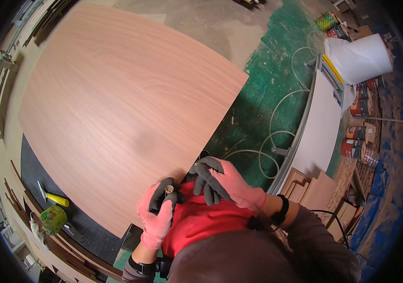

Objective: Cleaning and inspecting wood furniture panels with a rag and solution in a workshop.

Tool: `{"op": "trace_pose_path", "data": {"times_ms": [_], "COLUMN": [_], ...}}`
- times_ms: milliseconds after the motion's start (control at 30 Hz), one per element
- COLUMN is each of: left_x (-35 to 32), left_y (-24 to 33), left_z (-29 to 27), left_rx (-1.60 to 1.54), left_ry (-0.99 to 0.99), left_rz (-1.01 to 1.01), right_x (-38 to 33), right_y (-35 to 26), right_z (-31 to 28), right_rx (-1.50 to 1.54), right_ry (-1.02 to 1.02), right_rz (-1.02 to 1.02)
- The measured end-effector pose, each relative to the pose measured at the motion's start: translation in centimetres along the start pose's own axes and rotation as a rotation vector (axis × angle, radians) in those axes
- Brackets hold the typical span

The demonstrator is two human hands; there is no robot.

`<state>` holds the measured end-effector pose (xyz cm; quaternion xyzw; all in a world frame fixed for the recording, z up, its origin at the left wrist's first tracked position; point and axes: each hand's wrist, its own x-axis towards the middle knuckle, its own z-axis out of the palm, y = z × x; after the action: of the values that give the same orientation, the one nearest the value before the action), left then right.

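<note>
Pink work gloves with dark grey palms and fingers cover both my hands. My left hand (156, 210) is closed at the near edge of a large wood-grain panel (131, 94). Between its thumb and fingers shows a small round piece with a mottled tan end (169, 189); its kind is too small to tell. Just off the panel's near right edge is my right hand (227, 184), its fingers bent and pressed together. What those fingers hold, if anything, is hidden. A red apron (206, 210) lies behind and between the hands.
Left of the panel, a yellow-handled scraper (57, 200) and a green tub (53, 220) rest on a dark surface (93, 236). To the right are a looping clear hose (271, 137), a white board (314, 127), paint cans (352, 148), a white roll (364, 59) and wood offcuts (317, 191).
</note>
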<state>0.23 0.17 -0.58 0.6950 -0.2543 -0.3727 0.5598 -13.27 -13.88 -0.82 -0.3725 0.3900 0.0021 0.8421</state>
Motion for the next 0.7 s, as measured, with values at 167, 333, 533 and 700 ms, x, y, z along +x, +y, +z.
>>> {"op": "trace_pose_path", "data": {"times_ms": [167,333,533,700], "left_x": [0.1,-0.1,0.0,-0.3], "left_y": [-0.2,-0.7,-0.3,-1.2], "left_z": [-0.2,0.0,-0.1,-0.2], "left_rx": [0.051,-0.099,-0.087,-0.175], "left_ry": [-0.027,-0.016,-0.026,-0.019], "left_rz": [0.031,-0.076,-0.012,-0.080], "right_x": [0.2,0.3,0.2,-0.2], "right_y": [-0.6,-2.1,-3.4,-3.2], "right_z": [-0.1,0.3,0.6,0.6], "right_rx": [0.025,0.017,-0.101,-0.108], "right_ry": [0.024,0.047,0.053,0.050], "right_rz": [0.021,0.112,0.176,0.198]}}
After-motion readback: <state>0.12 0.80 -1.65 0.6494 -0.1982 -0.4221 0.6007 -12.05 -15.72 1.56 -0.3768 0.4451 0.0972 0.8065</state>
